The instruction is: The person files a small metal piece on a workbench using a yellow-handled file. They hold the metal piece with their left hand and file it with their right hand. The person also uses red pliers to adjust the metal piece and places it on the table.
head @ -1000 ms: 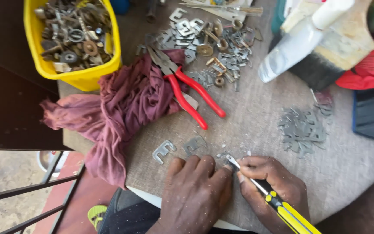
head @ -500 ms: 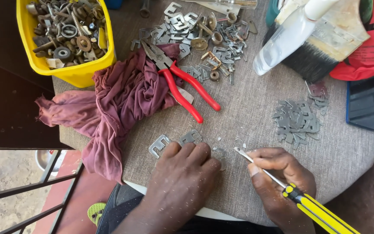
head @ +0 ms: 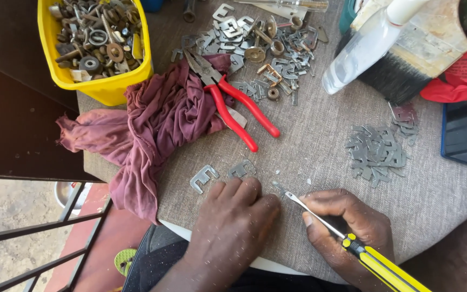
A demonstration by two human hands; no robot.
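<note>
Yellow-handled, the screwdriver [head: 352, 243] is clamped in the right hand [head: 347, 230], its tip on the grey table [head: 320, 157] just beside the left hand [head: 233, 221]. The left hand lies knuckles up, fingers curled and pressed on the cloth-covered top; whether it pins anything I cannot tell. Two flat metal brackets [head: 204, 177] sit just above its fingertips. Red-handled pliers [head: 233, 103] rest partly on a maroon rag [head: 147, 124].

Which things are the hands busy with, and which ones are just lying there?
In use:
left hand
right hand
yellow screwdriver
small metal plates

Lying about:
red pliers
maroon cloth
yellow tub of bolts
paintbrush
plastic bottle
</note>
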